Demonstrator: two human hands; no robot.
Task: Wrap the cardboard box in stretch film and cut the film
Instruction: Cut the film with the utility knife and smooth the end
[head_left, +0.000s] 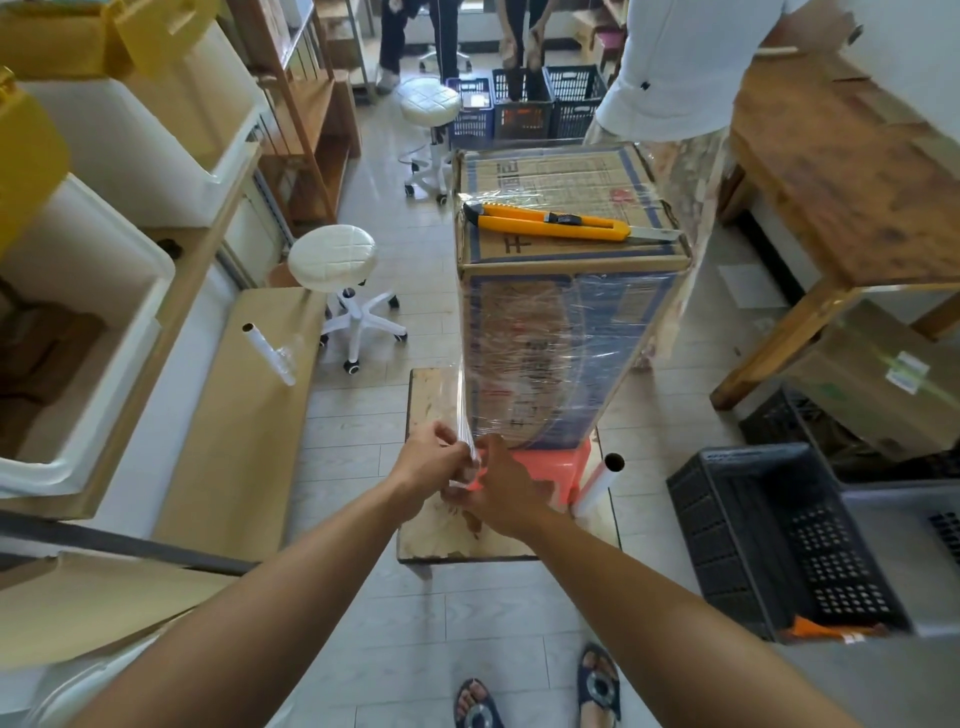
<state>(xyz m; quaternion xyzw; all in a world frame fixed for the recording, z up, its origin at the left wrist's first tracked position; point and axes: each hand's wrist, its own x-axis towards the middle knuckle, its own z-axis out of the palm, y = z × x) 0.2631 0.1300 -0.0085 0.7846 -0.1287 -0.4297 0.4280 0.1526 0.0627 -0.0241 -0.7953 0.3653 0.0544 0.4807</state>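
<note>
- So the cardboard box is the big thing here, standing tall dead centre. It's brown with blue printing, and shiny wrinkled layers of film already cover its front and sides and part of the top.
- It stands on a red plastic stool, and that's on a scuffed low wooden platform.
- Black plastic crate down at 4 o'clock from the box, white round stool at 9 o'clock.
- A twisted strand of stretch film runs down the box's lower left edge to the hands.
- Left hand and right hand meet at 7 o'clock off the box's bottom corner, both pinching the bunched film end between fingertips, touching each other.
- Yellow utility knife lies flat on the box top, blade out, pointing toward 3 o'clock.
- A film roll leans just right of the red stool.
</note>
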